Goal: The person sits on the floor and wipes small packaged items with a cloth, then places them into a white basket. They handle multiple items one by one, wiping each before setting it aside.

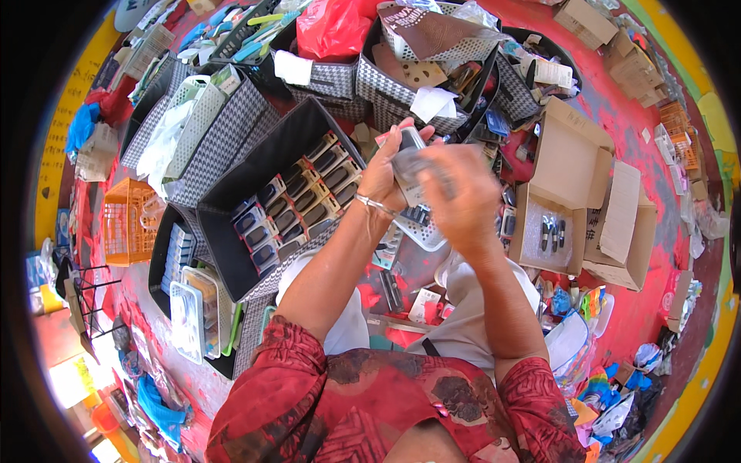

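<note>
At one o'clock from the middle of my head view, I had the small package (403, 165) up before the chest, its left edge gripped by the left hand (386, 171), fingers curled behind; the right hand (465, 193) bent over its other side, too blurred for me to tell whether it pinched anything. Toward ten o'clock I saw a black-lined bin (261, 168) bearing rows of packs (302, 193) with dark oval contents, at nine an orange basket (123, 224), and between two and three an open cardboard box (571, 147) holding dark pen-shaped items (553, 234)
</note>
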Demonstrator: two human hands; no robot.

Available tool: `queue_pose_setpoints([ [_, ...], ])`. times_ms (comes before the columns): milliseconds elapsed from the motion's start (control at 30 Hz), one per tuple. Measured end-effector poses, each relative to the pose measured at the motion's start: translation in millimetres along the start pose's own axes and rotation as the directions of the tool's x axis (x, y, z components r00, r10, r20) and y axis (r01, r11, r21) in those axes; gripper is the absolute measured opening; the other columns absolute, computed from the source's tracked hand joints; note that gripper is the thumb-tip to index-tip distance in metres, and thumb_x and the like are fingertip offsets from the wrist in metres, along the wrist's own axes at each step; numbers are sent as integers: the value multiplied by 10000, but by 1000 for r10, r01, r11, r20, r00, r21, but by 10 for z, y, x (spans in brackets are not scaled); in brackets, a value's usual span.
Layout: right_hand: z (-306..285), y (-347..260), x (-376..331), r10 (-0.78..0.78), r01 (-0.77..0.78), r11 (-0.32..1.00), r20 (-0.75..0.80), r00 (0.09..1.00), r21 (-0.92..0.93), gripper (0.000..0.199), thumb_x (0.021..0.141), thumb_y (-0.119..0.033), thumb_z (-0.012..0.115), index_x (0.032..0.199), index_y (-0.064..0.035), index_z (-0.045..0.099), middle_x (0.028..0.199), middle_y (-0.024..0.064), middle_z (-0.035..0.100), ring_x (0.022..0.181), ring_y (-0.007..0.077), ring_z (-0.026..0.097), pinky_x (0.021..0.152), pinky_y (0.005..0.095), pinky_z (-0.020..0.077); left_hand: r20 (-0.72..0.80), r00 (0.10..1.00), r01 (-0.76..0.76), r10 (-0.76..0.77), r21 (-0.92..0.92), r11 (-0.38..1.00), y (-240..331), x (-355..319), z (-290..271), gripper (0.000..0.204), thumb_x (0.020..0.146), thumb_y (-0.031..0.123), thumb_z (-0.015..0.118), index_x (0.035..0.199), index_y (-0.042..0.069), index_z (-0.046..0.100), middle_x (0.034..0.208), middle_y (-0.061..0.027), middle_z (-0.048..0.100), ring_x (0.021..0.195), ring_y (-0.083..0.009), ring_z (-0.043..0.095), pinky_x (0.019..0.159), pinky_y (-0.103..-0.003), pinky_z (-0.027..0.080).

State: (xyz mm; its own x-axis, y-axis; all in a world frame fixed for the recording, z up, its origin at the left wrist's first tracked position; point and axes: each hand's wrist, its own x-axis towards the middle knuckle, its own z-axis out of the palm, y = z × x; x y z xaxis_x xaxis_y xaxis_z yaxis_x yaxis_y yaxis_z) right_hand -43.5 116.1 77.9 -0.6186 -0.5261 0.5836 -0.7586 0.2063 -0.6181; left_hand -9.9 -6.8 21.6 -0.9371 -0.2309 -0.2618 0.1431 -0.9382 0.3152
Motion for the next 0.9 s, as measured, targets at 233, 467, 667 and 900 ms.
queue_pose_setpoints([
  [233, -212, 318, -47, 111, -48, 965, 235, 966, -259, 50, 704, -81, 588, 747, -99, 608, 847, 46, 554, 735, 213, 579, 622, 308, 464, -63, 998, 1, -4, -37, 999, 62, -33, -40, 412, 849, 340, 547, 1157, 87, 443, 1088, -166, 544, 986, -278, 552, 853, -457, 463],
  [467, -62, 155, -30, 90, -90, 994, -3, 996, -61, 43, 748, -109, 601, 770, -73, 595, 853, 93, 547, 738, 255, 572, 647, 356, 452, -92, 995, 34, -33, 10, 999, 26, 1, -96, 398, 845, 342, 552, 1123, 73, 458, 1017, -158, 562, 892, -238, 578, 824, -440, 484],
  [667, 38, 110, -209, 124, -97, 982, 160, 979, -165, 44, 765, -100, 584, 787, -63, 590, 846, 98, 546, 731, 272, 566, 646, 373, 447, -131, 991, -6, -12, -130, 992, 77, -24, -113, 410, 840, 354, 550, 1118, 69, 453, 1012, -156, 564, 887, -243, 583, 833, -450, 483],
  [900, -161, 332, -14, 248, -250, 968, -193, 949, 15, 99, 767, -100, 605, 798, -6, 602, 787, 118, 574, 722, 257, 566, 657, 341, 448, -75, 991, 112, -115, -40, 993, 24, -50, -52, 494, 877, 472, 405, 1127, 54, 491, 1016, -145, 578, 919, -237, 581, 857, -426, 465],
])
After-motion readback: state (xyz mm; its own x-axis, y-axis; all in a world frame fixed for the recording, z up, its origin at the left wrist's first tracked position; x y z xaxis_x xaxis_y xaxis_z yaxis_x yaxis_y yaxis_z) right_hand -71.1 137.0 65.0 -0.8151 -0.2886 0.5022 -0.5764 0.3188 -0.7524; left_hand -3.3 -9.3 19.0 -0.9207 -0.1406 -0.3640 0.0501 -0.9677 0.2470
